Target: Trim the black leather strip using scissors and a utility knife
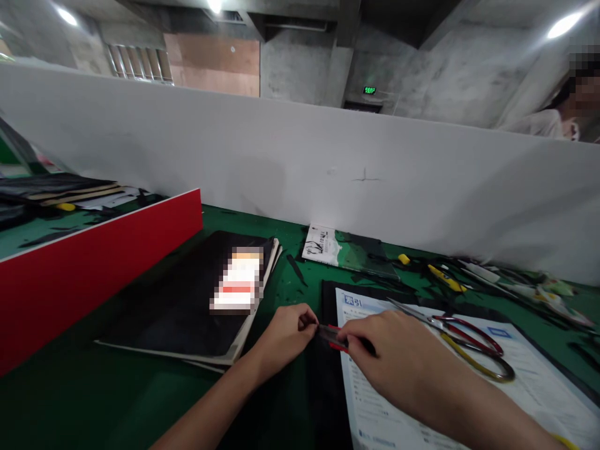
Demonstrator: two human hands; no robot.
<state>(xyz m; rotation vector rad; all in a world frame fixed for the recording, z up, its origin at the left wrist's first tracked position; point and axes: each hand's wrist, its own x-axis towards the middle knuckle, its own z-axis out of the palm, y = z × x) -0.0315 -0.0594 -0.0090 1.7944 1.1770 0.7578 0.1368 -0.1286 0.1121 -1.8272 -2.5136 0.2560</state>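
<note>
My right hand [398,359] is closed around a red utility knife [334,338], with its grey blade-like end pointing left. At that end, my left hand [289,331] has thumb and fingers pinched together; whatever lies between them is too small to make out. Both hands meet over the left edge of a black sheet [328,390]. On the black sheet lies a printed white paper [375,406], partly covered by my right forearm. Scissors [469,342] with red and yellow handles rest on the paper, just beyond my right hand.
Left of my hands is a black folder [164,300] with a blurred bright rectangle [238,281] on it. A red divider [107,269] and white partition [281,156] bound the green table [70,406]. Toward the back are a booklet [347,253], yellow cutter [445,278] and black scraps. Someone [539,122] is beyond the partition.
</note>
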